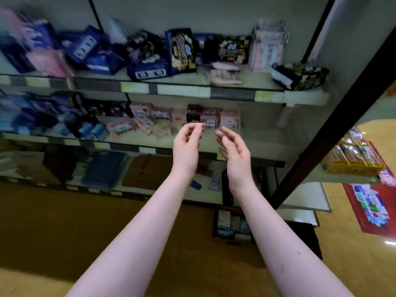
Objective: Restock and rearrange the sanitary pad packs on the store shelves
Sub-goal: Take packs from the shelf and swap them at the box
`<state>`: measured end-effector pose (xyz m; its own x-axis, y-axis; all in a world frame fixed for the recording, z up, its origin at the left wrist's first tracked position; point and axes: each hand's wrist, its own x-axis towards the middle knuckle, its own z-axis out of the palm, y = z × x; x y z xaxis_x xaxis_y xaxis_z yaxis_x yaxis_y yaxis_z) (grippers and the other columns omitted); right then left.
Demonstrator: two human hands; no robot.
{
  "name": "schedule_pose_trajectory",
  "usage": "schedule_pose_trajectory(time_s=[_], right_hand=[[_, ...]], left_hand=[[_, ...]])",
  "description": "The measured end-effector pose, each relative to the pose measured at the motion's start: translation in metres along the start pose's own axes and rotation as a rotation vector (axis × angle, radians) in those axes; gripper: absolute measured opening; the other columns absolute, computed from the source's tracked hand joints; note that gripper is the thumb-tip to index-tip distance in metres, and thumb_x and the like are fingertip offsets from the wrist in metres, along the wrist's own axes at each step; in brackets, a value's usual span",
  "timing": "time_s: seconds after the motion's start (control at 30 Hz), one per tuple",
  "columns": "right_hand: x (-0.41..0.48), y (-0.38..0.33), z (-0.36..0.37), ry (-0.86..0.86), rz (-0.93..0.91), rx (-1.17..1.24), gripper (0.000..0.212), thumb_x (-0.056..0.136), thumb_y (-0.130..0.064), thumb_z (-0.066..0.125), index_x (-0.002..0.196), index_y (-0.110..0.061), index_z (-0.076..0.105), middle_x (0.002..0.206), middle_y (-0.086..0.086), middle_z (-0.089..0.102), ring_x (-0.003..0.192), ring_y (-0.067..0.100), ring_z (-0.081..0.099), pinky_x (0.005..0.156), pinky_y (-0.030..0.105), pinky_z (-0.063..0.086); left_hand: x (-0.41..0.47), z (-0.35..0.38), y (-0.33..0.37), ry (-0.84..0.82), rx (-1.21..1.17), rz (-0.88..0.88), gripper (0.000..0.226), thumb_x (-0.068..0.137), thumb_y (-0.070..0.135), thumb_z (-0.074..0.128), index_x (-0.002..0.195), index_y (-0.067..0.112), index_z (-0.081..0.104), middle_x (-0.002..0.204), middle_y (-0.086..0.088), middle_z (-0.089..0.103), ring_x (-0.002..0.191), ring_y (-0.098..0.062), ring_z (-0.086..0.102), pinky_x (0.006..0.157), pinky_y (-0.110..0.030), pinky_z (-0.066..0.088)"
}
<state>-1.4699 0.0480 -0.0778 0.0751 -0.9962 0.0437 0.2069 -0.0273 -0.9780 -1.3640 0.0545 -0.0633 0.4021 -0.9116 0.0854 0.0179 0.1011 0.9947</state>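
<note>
My left hand [186, 144] and my right hand [234, 147] are raised side by side in front of the middle shelf [257, 144], palms facing each other, fingers loosely curled, holding nothing. Just behind the fingertips stand pink sanitary pad packs [229, 118] and a dark pack [194, 113] in a row. More pink packs [145, 123] lie tumbled to the left. On the top shelf [184, 91] sit blue packs [147, 71], black packs [184, 52] and a black pack [300, 76] lying near the right end.
A dark slanted post [321, 133] crosses the right side. A box of packs [232, 225] stands on the floor below the shelves. Yellow goods [353, 157] fill a side shelf at right. The bottom shelf holds flat blue and brown items [105, 170].
</note>
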Motion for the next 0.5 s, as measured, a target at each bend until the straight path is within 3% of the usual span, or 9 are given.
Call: schedule_pose_trajectory(time_s=[0.17, 0.5], right_hand=[[-0.018, -0.036, 0.098, -0.084, -0.114, -0.01, 0.024, 0.1, -0.012, 0.045, 0.118, -0.021, 0.057, 0.121, -0.001, 0.062, 0.115, 0.009, 0.057, 0.097, 0.018, 0.046], [-0.065, -0.059, 0.288, -0.26, -0.274, -0.071, 0.022, 0.1, -0.012, 0.045, 0.118, -0.019, 0.055, 0.12, 0.0, 0.062, 0.113, 0.008, 0.058, 0.096, 0.016, 0.046]], left_hand=[[0.015, -0.095, 0.049, 0.027, -0.042, 0.133, 0.017, 0.099, 0.022, 0.049, 0.094, 0.023, 0.065, 0.101, 0.002, 0.067, 0.098, -0.016, 0.06, 0.088, -0.03, 0.048], [0.014, -0.299, 0.113, 0.271, -0.07, 0.271, 0.022, 0.1, 0.021, 0.046, 0.089, 0.023, 0.065, 0.096, 0.004, 0.066, 0.093, -0.014, 0.059, 0.083, -0.027, 0.048]])
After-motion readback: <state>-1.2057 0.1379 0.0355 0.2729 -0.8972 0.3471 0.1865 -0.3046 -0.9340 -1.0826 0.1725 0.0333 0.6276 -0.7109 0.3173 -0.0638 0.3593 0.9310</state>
